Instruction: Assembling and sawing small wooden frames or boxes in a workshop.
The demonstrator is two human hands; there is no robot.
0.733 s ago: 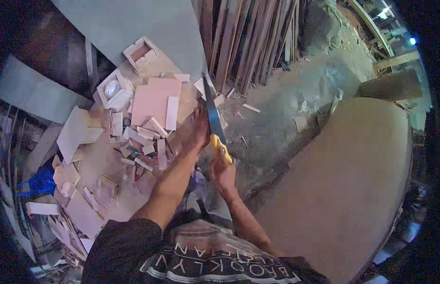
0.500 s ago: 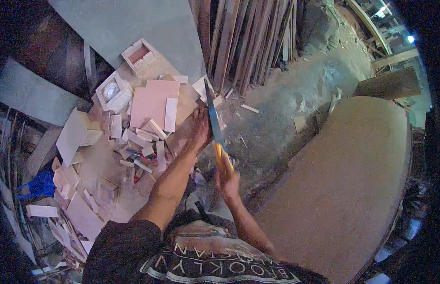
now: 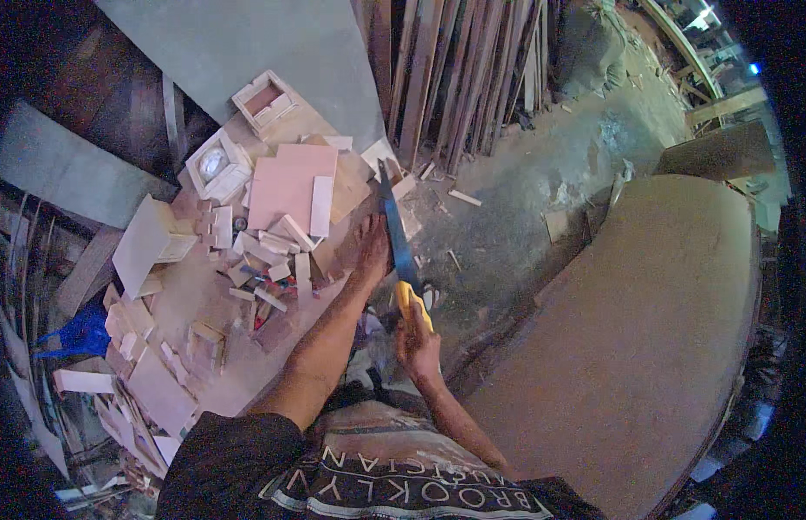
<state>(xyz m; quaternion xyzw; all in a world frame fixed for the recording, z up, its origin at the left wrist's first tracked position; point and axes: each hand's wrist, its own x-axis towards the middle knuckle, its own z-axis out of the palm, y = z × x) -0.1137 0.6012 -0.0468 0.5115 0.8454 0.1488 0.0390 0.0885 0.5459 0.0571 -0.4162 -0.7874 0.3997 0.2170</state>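
The right grip (image 3: 417,347) holds a yellow-handled saw (image 3: 402,251) beside the left grip (image 3: 373,246).

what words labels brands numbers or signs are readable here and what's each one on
Dark shirt: rows of pale capital lettering, upside down in view; I won't copy the wording.
Handsaw: no text I can make out.
Pink board: none I can make out.

1 view: head, left of 2 fisheye cameras worn side by side. Looks down and forward from above the person's shirt (image 3: 377,425); shirt nearest, work surface (image 3: 257,368) at middle range, upright boards (image 3: 459,78) farther off. Wide field; straight edges bow toward dark rim.
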